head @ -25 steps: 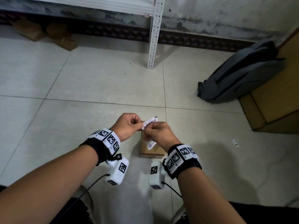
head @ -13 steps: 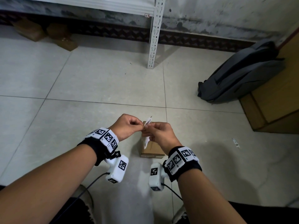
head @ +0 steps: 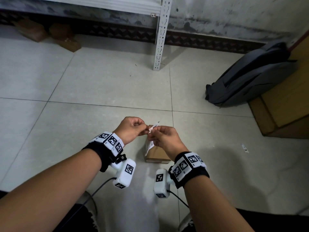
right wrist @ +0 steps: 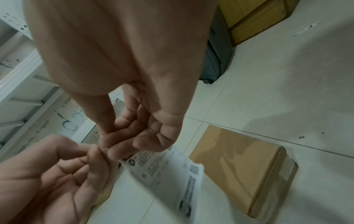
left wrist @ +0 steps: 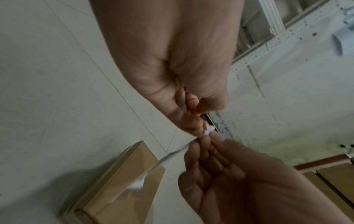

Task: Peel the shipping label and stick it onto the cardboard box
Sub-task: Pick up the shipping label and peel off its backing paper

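Both pinching label [right wrist: 168,174] top edge: left hand [head: 132,128], right hand [head: 164,138], held above box [head: 157,153] on floor [head: 100,84]. Open tile all around box.

Storeroom, slotted metal shelving [head: 160,39], stained wall [head: 225,15], tiled floor [head: 100,84]

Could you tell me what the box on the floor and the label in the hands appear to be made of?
The box looks like plain brown cardboard, matte, with folded edges. The shipping label seems to be thin white printed paper, since it bends limply below the pinching right hand and left hand.
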A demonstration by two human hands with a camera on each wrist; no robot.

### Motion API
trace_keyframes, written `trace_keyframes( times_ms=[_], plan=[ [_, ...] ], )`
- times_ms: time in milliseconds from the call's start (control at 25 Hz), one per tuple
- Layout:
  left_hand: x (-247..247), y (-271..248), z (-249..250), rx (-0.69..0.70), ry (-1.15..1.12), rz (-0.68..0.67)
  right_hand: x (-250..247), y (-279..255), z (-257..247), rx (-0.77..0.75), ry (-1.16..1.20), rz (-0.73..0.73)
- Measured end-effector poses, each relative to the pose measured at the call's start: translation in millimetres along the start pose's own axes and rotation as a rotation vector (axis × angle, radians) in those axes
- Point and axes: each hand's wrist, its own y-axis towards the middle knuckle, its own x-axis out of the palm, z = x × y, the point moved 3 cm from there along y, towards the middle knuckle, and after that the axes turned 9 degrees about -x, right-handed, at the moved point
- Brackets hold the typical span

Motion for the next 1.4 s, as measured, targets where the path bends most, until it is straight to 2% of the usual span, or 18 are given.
trace_keyframes(
  times_ms=[400,560,800,1080,1400],
  plan=[
    [4.5,-2.0,-1.8,-0.037,-0.157,-0.192,-8.9,-2.0,2.3,-0.038,0.101,0.044],
    [3.8,-1.0,-4.1,-0.023,-0.173,-0.184,-11.1,-2.6,2.8,-0.033,0.121,0.067],
    [0.6,1.3,-3.3,0.074,0.072,-0.172,-7.2,-1.3,6.4,-0.021,0.078,0.031],
    [-7.2,3.3,-5.5,0.028,-0.003,-0.24,-3.1,-0.3,6.4,-0.039,0.09,-0.004],
    [-10.1,3.6,-5.6,0.014,-0.031,-0.24,1.1,1.2,4.6,-0.014,0.066,-0.031]
  ],
)
